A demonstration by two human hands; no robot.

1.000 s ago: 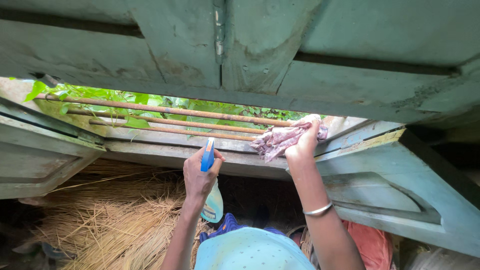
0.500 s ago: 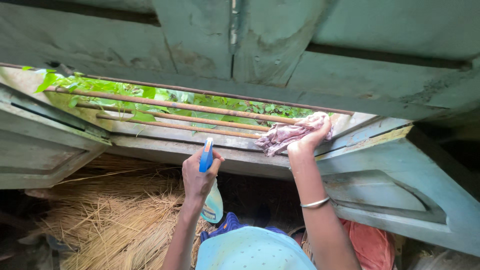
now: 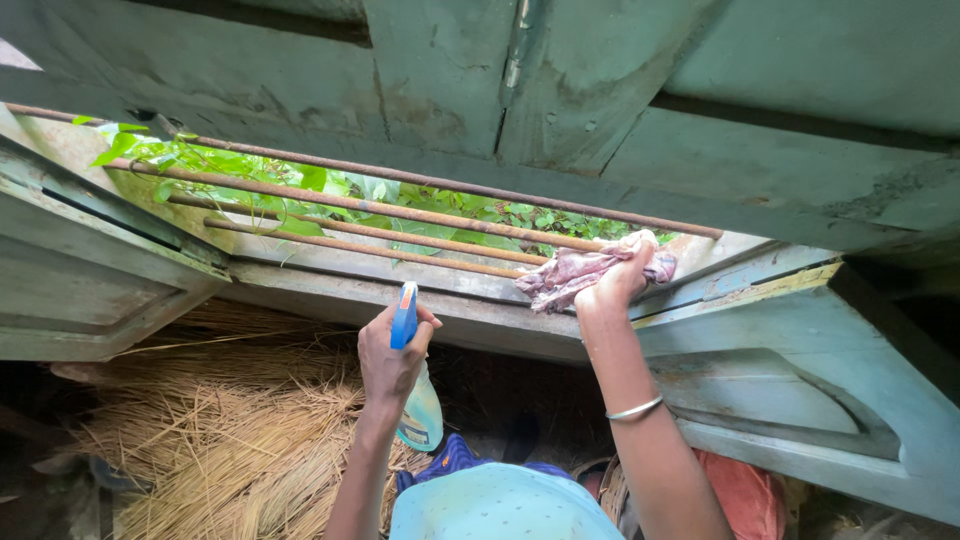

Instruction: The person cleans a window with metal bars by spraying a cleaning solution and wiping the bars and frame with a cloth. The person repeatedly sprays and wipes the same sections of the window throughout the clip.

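Fingers of left hand (image 3: 388, 362) wrap spray bottle (image 3: 420, 408); right hand (image 3: 620, 272) clutches cloth (image 3: 575, 272) against bars (image 3: 380, 228)

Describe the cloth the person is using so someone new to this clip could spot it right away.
Start at the green wooden window frame with rusty horizontal bars and leaves behind them. At the bars' right end, the right hand presses a crumpled cloth against the bars. It is the only soft, pinkish-purple patterned thing there, unlike the blue-topped spray bottle in the left hand.

Dry straw (image 3: 230, 440) heaped below the green wooden shutters (image 3: 110, 270) — leafy plants (image 3: 400, 205) outside.
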